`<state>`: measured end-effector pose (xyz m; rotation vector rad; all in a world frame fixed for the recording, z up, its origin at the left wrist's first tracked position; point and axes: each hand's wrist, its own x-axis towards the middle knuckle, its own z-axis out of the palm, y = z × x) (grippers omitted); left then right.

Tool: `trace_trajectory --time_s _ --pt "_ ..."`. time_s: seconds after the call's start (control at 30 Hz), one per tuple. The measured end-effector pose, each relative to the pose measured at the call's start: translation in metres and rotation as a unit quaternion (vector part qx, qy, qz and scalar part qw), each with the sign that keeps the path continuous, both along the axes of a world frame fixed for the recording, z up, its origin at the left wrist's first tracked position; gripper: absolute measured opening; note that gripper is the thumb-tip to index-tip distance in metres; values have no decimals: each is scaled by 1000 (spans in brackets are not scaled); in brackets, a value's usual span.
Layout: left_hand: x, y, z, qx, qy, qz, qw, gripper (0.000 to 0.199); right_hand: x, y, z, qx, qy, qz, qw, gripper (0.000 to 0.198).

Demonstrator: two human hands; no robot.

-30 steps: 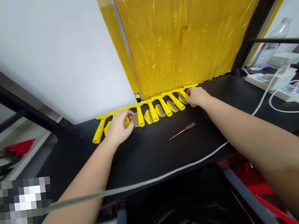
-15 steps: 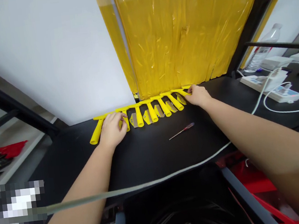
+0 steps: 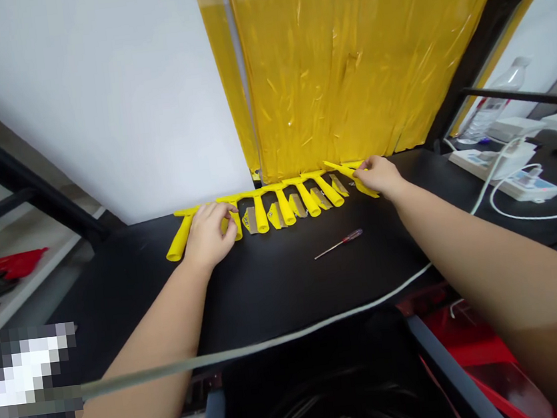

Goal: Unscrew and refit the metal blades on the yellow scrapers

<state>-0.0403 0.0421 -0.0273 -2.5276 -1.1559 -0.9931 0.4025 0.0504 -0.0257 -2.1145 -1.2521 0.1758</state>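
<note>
Near the right end of a row of yellow tools (image 3: 285, 208) on a black desk (image 3: 277, 289), the right hand (image 3: 379, 176) pinches an angled yellow piece (image 3: 338, 168), apparently adjusting it, which next seems to need a light touch; the left hand (image 3: 210, 237) curls over the row's left part, its hold unclear.

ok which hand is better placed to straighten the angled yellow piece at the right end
Likely the right hand: it holds that yellow piece, while the left hand is near the other end.
</note>
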Motion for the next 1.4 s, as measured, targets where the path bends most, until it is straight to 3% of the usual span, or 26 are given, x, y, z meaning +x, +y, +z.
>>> trace_trajectory --time_s 0.4,0.6,0.73,0.9,1.03,1.1,1.2,1.3,1.4 --pt "0 1 -2 3 -3 -3 1000 18 -5 1 21 13 22 4 1000 22" --pt "0 3 -3 1 4 -4 1000 18 -6 1 12 45 56 15 997 21" --pt "1 -1 -2 -1 9 -7 1000 18 -20 -10 7 95 146 37 984 21" --pt "16 -16 10 -24 33 -59 997 19 -60 -50 11 134 341 141 920 20" --pt "37 -32 18 -124 -24 -141 982 21 -100 -90 16 127 268 323 899 20" --pt "48 -39 18 -243 -89 -164 952 29 -120 -105 18 125 180 400 890 14" --pt "62 -44 17 -401 -197 -214 868 42 -146 -119 20 151 81 453 875 10" --pt "75 -48 18 -477 -294 -230 796 41 -162 -123 24 142 51 490 859 13" --pt "83 -50 20 -526 -374 -199 738 38 -161 -118 35 86 24 571 816 8"
